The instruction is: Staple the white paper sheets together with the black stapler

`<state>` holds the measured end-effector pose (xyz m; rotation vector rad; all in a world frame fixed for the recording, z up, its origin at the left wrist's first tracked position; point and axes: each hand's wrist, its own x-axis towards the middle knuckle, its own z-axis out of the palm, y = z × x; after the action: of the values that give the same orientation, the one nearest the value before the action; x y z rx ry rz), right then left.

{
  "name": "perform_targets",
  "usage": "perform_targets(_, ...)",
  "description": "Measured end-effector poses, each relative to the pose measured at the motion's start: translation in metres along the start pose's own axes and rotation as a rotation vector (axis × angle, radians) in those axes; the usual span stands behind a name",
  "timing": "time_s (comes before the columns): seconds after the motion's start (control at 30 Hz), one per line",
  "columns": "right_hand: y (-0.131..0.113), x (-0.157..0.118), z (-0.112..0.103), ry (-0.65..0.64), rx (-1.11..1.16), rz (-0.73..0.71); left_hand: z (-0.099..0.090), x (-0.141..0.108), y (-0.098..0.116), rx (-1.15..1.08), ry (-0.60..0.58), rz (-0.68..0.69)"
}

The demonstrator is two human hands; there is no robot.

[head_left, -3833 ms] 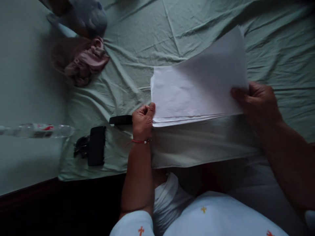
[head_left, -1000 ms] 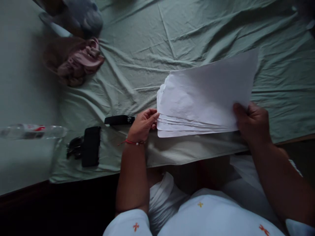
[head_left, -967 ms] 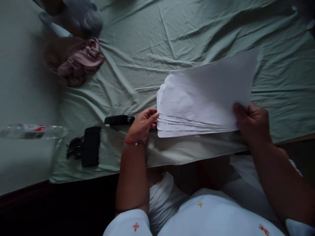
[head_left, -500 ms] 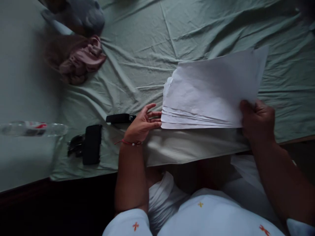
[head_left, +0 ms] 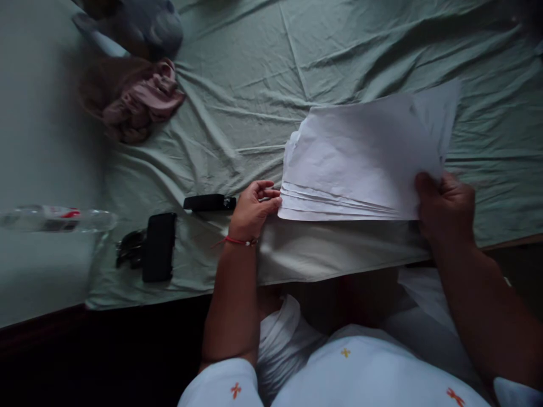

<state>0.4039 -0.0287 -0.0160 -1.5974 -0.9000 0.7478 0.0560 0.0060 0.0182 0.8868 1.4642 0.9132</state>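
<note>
A fanned stack of white paper sheets (head_left: 352,158) is held out over the bed's edge, its lower-left edges spread in steps. My right hand (head_left: 447,206) is closed on the lower right corner, thumb on top and fingers beneath, mostly hidden. A turned-back sheet at the upper right shows faint marks. At the left edge, my left hand (head_left: 253,208), with a red string bracelet (head_left: 241,241) on its wrist, has its thumb and fingers pinched at the lower left corner of the paper. How much paper lies between those fingertips is hard to see.
A wrinkled green sheet (head_left: 237,96) covers the bed. On the left lie a black slim object (head_left: 207,202), a black phone (head_left: 159,247), dark glasses (head_left: 130,249) and a clear plastic bottle (head_left: 59,219). Farther back are a pink cloth (head_left: 146,99) and a grey bundle (head_left: 148,28).
My left hand has shifted slightly right, and its outstretched fingers have curled into a pinch at the paper's edge. The turned-back sheet at the upper right now shows more. My right hand stays nearly still.
</note>
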Motion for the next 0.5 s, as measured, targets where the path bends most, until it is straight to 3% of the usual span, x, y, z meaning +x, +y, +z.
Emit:
perform_targets(0.3, 0.001, -0.001, -0.001, -0.019, 0.048, -0.006, 0.015, 0.006, 0.002, 0.046, 0.111, -0.027)
perform_targets(0.5, 0.003, -0.001, -0.001, -0.028, 0.058, -0.030, 0.020, 0.012, 0.000, 0.164, 0.151, 0.050)
